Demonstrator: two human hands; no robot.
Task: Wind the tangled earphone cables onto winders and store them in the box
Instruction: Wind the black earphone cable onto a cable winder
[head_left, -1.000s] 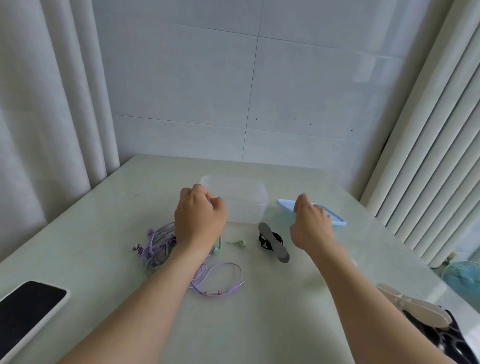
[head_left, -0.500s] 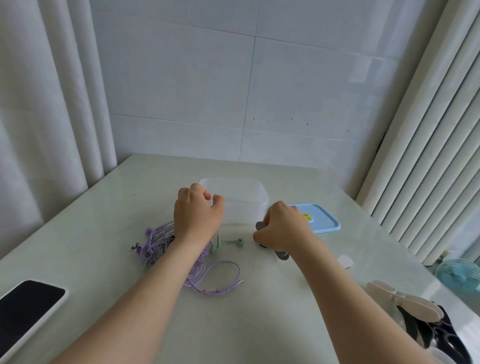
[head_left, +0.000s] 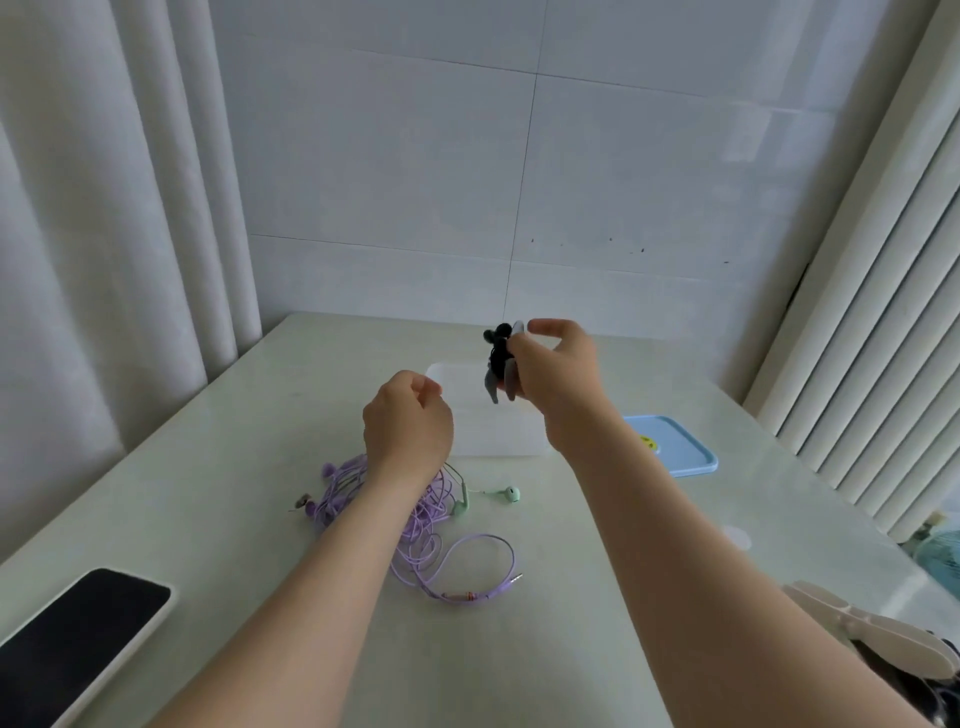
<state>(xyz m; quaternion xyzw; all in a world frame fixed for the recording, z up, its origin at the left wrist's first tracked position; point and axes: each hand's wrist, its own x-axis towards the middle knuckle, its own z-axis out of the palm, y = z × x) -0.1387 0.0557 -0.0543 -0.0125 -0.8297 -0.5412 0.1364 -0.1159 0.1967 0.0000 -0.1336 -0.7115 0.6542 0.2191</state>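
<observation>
My right hand (head_left: 556, 374) holds a grey winder wrapped in black earphone cable (head_left: 497, 364) in the air above the clear plastic box (head_left: 488, 431). My left hand (head_left: 408, 426) hovers with curled fingers at the box's near left corner, over a tangle of purple earphone cable (head_left: 421, 525). I see nothing between its fingers. Green earbuds (head_left: 506, 493) lie just right of the tangle. The purple cable's plug end (head_left: 514, 577) loops toward me.
The box's blue lid (head_left: 675, 452) lies to the right of the box. A black phone (head_left: 72, 639) rests at the table's near left edge. At the near right, a beige winder (head_left: 878, 634) lies on dark items. Curtains flank the table; a tiled wall stands behind.
My right hand took hold of the black-wound winder from the table and lifted it up over the box. The left hand stayed near the box's left corner.
</observation>
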